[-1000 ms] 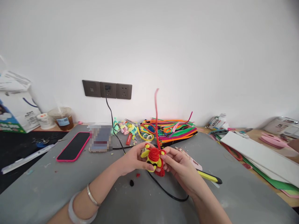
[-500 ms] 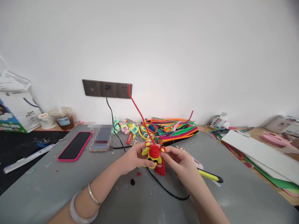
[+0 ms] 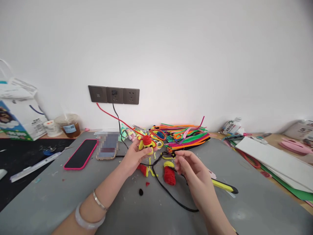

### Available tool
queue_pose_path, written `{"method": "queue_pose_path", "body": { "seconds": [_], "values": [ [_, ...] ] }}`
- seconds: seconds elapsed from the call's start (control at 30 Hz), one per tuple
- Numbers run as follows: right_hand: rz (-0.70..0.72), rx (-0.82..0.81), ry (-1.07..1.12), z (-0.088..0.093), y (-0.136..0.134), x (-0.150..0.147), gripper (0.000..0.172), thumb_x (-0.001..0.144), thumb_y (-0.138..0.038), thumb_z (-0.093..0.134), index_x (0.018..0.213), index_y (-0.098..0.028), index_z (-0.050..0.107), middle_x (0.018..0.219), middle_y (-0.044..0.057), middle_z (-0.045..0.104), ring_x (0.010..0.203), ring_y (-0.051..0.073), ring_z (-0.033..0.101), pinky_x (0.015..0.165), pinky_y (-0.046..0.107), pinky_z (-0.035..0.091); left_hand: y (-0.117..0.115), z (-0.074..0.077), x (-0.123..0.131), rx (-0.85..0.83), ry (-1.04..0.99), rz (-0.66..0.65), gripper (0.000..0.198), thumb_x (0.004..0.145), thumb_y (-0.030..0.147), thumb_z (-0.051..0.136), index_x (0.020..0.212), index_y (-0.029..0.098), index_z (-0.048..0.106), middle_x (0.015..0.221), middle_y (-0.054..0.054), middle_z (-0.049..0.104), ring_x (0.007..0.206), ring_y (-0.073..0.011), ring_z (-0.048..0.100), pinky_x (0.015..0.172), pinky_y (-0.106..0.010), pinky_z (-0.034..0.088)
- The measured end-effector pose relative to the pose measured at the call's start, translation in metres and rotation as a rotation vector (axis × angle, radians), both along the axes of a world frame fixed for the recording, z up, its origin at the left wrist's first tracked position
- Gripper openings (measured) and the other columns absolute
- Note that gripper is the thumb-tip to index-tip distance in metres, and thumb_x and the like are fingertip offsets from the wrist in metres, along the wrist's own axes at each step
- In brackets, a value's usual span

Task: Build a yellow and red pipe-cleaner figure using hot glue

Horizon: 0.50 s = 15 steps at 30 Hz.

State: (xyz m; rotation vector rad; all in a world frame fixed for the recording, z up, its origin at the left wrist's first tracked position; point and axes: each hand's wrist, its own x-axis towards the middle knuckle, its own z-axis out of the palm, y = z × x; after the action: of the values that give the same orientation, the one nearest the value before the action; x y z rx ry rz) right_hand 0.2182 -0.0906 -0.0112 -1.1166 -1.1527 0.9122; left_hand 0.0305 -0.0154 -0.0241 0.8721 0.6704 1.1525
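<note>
On the grey table point(image 3: 49, 202), the left hand point(image 3: 133, 156) pinches a pipe-cleaner figure point(image 3: 146, 143); the right hand point(image 3: 189, 164) hovers half-open, empty; the figure seems light and bendable; best gripped at its coiled body.

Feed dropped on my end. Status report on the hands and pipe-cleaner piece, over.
Left hand grips yellow-red figure, red stem trailing left. Right hand empty, beside red coil on table. Black cable crosses between them.
</note>
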Motion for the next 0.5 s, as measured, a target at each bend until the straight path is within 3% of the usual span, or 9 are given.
{"method": "queue_pose_path", "body": {
  "seconds": [0.1, 0.17, 0.33, 0.5],
  "values": [
    [0.182, -0.019, 0.06, -0.002, -0.004, -0.007, 0.032, 0.091, -0.053, 0.066, 0.095, -0.021, 0.067, 0.064, -0.002, 0.058, 0.058, 0.012, 0.054, 0.056, 0.024, 0.046, 0.004, -0.001, -0.002, 0.001, -0.01, 0.03, 0.05, 0.065, 0.022, 0.091, 0.107, 0.02, 0.064, 0.096, -0.002, 0.079, 0.09, -0.0191, 0.077, 0.076, -0.023, 0.057],
    [0.23, -0.022, 0.084, -0.003, -0.005, -0.01, 0.034, 0.09, -0.054, 0.067, 0.093, -0.02, 0.067, 0.06, -0.004, 0.054, 0.054, 0.011, 0.05, 0.053, 0.023, 0.043, 0.005, -0.002, -0.003, 0.003, -0.004, 0.03, 0.051, 0.064, 0.024, 0.092, 0.107, 0.02, 0.064, 0.096, -0.002, 0.078, 0.089, -0.0194, 0.077, 0.076, -0.024, 0.057],
    [0.175, -0.067, 0.05, -0.002, -0.001, -0.006, 0.044, 0.083, -0.061, 0.071, 0.092, -0.019, 0.066, 0.06, -0.004, 0.055, 0.051, 0.01, 0.049, 0.048, 0.022, 0.041, 0.002, -0.002, -0.002, 0.005, 0.038, -0.021, 0.049, 0.063, 0.026, 0.093, 0.103, 0.02, 0.065, 0.099, -0.003, 0.078, 0.093, -0.0229, 0.077, 0.075, -0.026, 0.056],
    [0.166, -0.106, 0.007, -0.001, 0.013, -0.003, 0.051, 0.078, -0.067, 0.07, 0.094, -0.019, 0.065, 0.062, -0.004, 0.057, 0.049, 0.011, 0.052, 0.047, 0.024, 0.041, -0.004, -0.003, -0.001, 0.038, 0.058, -0.196, 0.052, 0.061, 0.023, 0.094, 0.106, 0.02, 0.067, 0.099, -0.005, 0.079, 0.093, -0.0251, 0.077, 0.086, -0.032, 0.056]
  ]
}}
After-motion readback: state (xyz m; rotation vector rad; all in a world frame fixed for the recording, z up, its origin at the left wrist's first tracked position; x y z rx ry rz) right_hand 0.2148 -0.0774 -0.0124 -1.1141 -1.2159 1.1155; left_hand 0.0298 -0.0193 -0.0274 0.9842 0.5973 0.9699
